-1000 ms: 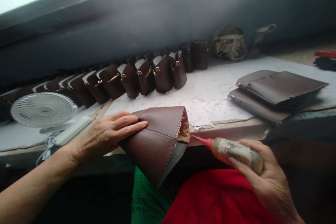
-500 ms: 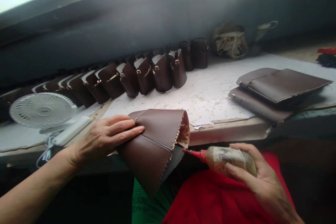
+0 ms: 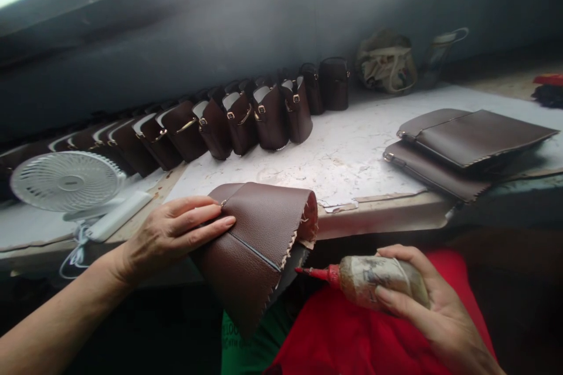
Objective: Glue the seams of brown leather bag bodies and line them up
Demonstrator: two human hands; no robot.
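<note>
My left hand [image 3: 176,225] holds a dark brown leather piece [image 3: 259,222] at its left side, fingers lying over the top and the thumb hidden. The piece is curved, with a zigzag-cut edge facing right and a seam across it. In my right hand [image 3: 422,293] is a glue bottle [image 3: 382,281] with a red nozzle pointing left. The nozzle tip is close to the piece's lower right zigzag edge, by a dark inner layer; whether they touch I cannot tell.
Rows of brown leather pieces [image 3: 215,129] with buckles stand on the white-covered table [image 3: 343,158]. A white fan [image 3: 68,181] is at the left. Two flat leather pieces [image 3: 479,135] lie at the right edge. Behind are a cloth bag [image 3: 387,64] and a clear bottle [image 3: 437,58].
The bottle's nozzle has moved slightly left and down along the leather edge. My left hand and the piece have shifted slightly left.
</note>
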